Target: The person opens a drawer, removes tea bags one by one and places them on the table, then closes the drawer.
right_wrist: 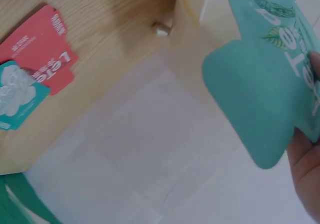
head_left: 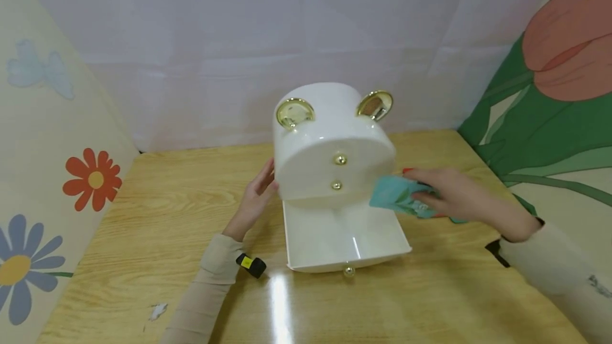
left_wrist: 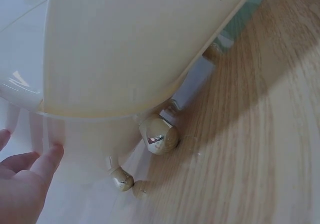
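A glossy white storage box (head_left: 330, 169) with gold ears and round gold knobs stands on the table, its bottom drawer (head_left: 341, 235) pulled out. My left hand (head_left: 256, 195) rests its fingertips against the box's left side; in the left wrist view the left hand (left_wrist: 27, 179) touches the white wall (left_wrist: 90, 139) with fairly straight fingers. Right of the box, my right hand (head_left: 451, 195) pinches a flat teal packet (head_left: 397, 195) with a leaf print, its left end near the drawer's back right corner. The right wrist view shows the packet (right_wrist: 250, 99) side-on, with a plain rounded flap.
On the table to the right lie a red packet (right_wrist: 42, 47) and another teal packet (right_wrist: 20, 97) with a white flower, overlapping. A white cloth backdrop (head_left: 215, 68) hangs behind the table. Painted panels (head_left: 564, 78) flank both sides. A small white scrap (head_left: 159, 311) lies front left.
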`<action>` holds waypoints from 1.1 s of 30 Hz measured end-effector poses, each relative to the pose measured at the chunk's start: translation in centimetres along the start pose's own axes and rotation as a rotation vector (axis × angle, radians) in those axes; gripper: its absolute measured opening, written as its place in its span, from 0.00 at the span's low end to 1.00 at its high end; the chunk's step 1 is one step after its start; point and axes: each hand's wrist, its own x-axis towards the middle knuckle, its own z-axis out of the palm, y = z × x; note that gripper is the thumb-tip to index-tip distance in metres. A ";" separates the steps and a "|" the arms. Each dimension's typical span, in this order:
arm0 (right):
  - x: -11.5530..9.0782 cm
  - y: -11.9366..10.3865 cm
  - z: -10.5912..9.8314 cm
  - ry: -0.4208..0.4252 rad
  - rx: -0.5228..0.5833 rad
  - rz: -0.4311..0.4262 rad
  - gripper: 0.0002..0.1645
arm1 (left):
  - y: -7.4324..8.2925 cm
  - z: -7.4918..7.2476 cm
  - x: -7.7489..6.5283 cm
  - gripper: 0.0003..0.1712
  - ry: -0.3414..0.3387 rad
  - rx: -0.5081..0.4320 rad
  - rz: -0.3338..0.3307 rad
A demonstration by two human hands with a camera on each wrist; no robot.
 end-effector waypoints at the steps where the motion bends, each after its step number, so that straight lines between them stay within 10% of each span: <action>1: -0.3 0.3 -0.1 0.011 0.001 0.014 0.24 | 0.0 0.0 0.0 0.41 0.001 0.003 0.001; 14: -4.1 3.0 -0.2 0.202 -0.115 0.194 0.18 | 0.2 -0.2 -0.1 0.46 0.014 0.023 -0.004; 24: -5.7 4.3 1.0 0.107 -0.075 0.515 0.23 | -0.1 -0.2 0.1 0.43 0.009 0.026 -0.002; 33: -6.2 5.9 3.4 0.038 0.177 0.823 0.31 | 0.0 -0.1 0.0 0.40 0.009 0.015 -0.016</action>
